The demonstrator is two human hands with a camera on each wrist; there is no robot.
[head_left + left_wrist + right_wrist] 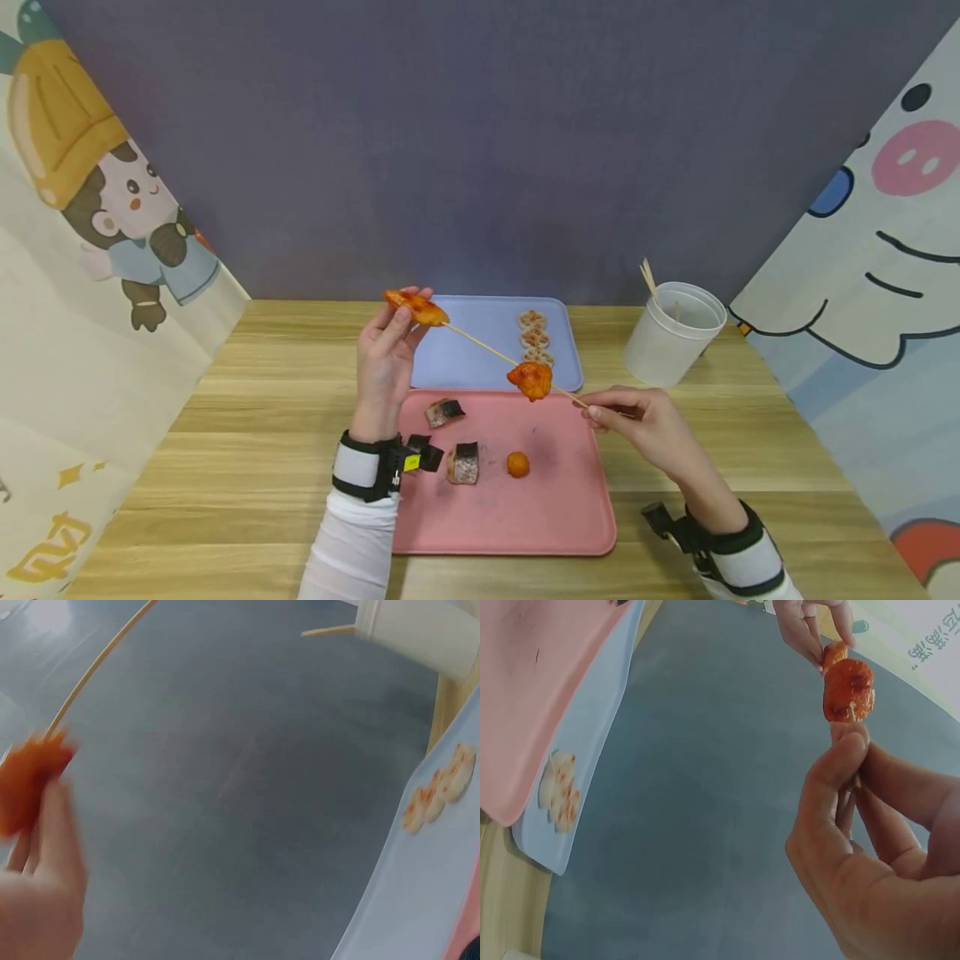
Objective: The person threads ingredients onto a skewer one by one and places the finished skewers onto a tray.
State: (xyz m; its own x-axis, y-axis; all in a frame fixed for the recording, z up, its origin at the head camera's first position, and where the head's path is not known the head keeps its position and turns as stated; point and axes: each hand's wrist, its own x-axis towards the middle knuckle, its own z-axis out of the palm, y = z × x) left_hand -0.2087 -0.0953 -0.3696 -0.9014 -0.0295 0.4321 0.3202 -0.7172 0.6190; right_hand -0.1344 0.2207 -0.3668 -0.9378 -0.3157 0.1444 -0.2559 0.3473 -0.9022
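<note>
A thin wooden skewer [480, 342] slants above the trays. My left hand [388, 350] pinches an orange-red glazed meat piece [422, 309] at the skewer's upper left end; in the left wrist view that glazed piece [30, 780] is blurred. Farther down the skewer sits a second glazed meat piece [531, 380], apart from both hands. My right hand [647, 425] pinches the bare lower end of the skewer between thumb and fingers. From the right wrist view, the second piece [847, 688] appears just beyond the right fingertips, partly covering the first.
Below lies a pink tray [540, 521] with dark-skinned fish-like chunks [463, 463] and an orange ball [517, 464]. Behind it, a blue tray [468, 354] bears lotus-root-like slices [535, 338]. A white bucket [660, 354] with wooden sticks stands at right, before a grey back panel.
</note>
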